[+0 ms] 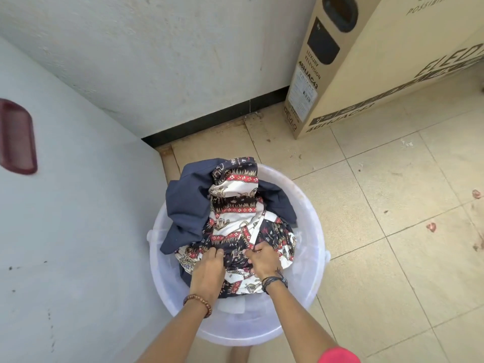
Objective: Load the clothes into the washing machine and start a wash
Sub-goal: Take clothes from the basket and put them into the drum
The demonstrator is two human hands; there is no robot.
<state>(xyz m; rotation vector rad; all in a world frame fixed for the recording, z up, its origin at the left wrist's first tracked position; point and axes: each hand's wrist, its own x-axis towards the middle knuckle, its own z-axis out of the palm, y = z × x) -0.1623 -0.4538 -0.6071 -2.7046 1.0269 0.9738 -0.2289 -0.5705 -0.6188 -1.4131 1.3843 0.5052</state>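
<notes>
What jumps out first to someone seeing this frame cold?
The white plastic bucket on the tiled floor at centre, heaped with a patterned red, white and black cloth over a navy garment. Both hands are in it: left hand and right hand grip the patterned cloth at its near edge. Behind, a large cardboard TV box leans at the wall, top right.

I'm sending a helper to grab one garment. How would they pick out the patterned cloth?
Look for the translucent white bucket on the tiled floor beside the washing machine. On top of the pile lies the patterned cloth, gripped by both hands. Unlike the plain navy garment beside it, it has red, white and black printed bands.
</notes>
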